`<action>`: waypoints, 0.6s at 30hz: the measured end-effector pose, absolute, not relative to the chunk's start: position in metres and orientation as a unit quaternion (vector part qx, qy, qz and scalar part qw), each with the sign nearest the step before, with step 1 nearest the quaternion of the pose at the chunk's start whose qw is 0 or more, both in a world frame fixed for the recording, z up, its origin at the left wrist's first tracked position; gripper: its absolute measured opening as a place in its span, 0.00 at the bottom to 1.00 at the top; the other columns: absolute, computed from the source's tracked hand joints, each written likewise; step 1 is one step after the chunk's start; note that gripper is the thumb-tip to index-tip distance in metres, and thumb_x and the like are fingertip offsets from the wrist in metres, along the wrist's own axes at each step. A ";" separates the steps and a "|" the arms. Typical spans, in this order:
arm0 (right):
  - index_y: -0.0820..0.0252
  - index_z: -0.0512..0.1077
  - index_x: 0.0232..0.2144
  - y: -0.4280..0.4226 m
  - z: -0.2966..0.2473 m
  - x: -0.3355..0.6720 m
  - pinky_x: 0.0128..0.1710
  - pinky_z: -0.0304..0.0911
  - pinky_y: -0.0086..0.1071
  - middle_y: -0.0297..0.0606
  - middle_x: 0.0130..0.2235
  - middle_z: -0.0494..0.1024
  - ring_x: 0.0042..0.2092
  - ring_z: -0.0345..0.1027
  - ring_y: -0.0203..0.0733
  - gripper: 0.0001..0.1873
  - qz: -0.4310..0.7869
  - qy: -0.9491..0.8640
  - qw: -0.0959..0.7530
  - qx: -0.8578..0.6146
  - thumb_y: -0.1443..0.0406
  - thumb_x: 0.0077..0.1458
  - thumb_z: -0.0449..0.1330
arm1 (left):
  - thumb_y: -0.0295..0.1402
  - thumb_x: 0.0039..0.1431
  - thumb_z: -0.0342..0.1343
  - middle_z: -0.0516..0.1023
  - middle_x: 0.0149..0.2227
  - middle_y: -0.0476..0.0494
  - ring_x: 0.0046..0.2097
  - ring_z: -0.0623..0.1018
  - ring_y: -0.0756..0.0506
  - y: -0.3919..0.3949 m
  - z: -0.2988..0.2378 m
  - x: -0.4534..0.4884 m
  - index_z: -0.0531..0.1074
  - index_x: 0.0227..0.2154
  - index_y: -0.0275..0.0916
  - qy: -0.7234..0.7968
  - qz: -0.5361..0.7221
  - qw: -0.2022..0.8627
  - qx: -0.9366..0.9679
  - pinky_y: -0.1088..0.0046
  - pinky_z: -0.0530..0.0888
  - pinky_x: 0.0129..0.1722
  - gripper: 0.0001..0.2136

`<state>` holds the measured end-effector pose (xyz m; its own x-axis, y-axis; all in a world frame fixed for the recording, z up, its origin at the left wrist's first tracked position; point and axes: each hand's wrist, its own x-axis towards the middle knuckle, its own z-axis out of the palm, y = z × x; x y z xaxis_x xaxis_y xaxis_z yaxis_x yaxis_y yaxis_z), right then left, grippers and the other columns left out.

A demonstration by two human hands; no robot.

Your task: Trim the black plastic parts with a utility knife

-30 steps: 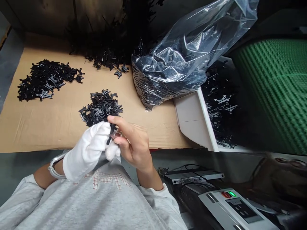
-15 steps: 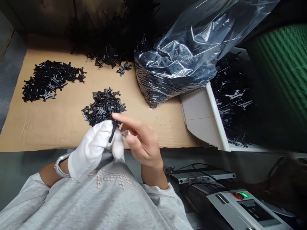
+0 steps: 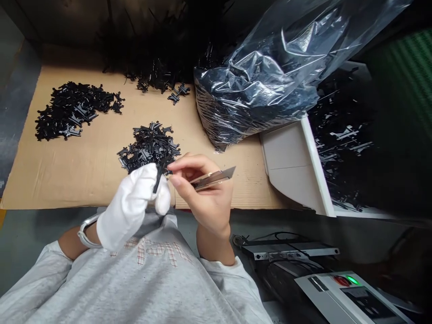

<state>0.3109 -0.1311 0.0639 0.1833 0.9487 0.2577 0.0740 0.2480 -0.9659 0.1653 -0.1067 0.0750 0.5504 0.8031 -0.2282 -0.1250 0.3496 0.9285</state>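
Black part (image 3: 157, 181) in gloved fingers (image 3: 163, 200), plaid lettering (image 3: 158, 249)

Cardboard (image 3: 77, 166) laid flat, grey strip (image 3: 27, 90) along its left edge. Clear bag (image 3: 253, 85), bulging and glossy, toward far right corner. White tray (image 3: 317, 164) at right edge, by near right corner. Green mesh (image 3: 415, 72) well beyond right edge, in shadow. Below near right corner: metal bar (image 3: 293, 251), black cables (image 3: 286, 236), pale control box (image 3: 320, 301) with red switch (image 3: 341, 281), green lamp (image 3: 353, 280) lit, dark panel (image 3: 366, 303).
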 end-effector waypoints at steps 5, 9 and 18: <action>0.55 0.78 0.34 -0.128 0.068 0.303 0.22 0.61 0.26 0.29 0.28 0.73 0.25 0.64 0.30 0.08 0.448 -0.484 0.609 -0.442 0.58 0.58 0.69 | 0.50 0.71 0.45 0.71 0.22 0.52 0.27 0.72 0.49 -0.107 0.069 0.167 0.67 0.22 0.42 0.370 0.370 0.653 0.548 0.69 0.70 0.35 0.24; 0.52 0.78 0.42 -0.122 0.064 0.307 0.22 0.61 0.28 0.30 0.30 0.72 0.25 0.63 0.31 0.11 0.490 -0.482 0.588 -0.426 0.57 0.58 0.69 | 0.44 0.73 0.43 0.67 0.20 0.53 0.24 0.68 0.51 -0.104 0.070 0.166 0.64 0.22 0.41 0.339 0.337 0.688 0.546 0.72 0.70 0.33 0.23; 0.56 0.73 0.30 -0.094 0.025 0.336 0.33 0.63 0.33 0.34 0.30 0.73 0.32 0.68 0.39 0.12 0.273 -0.631 0.436 -0.581 0.60 0.67 0.56 | 0.38 0.69 0.45 0.82 0.42 0.36 0.42 0.80 0.39 -0.051 0.026 0.125 0.74 0.40 0.39 0.571 0.191 0.321 0.731 0.61 0.72 0.47 0.14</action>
<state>0.3363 -0.0937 0.0249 0.0543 0.9710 0.2328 0.4945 0.1764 -0.8511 0.1250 -0.0506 0.0260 0.2752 0.9574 -0.0873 0.7115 -0.1418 0.6882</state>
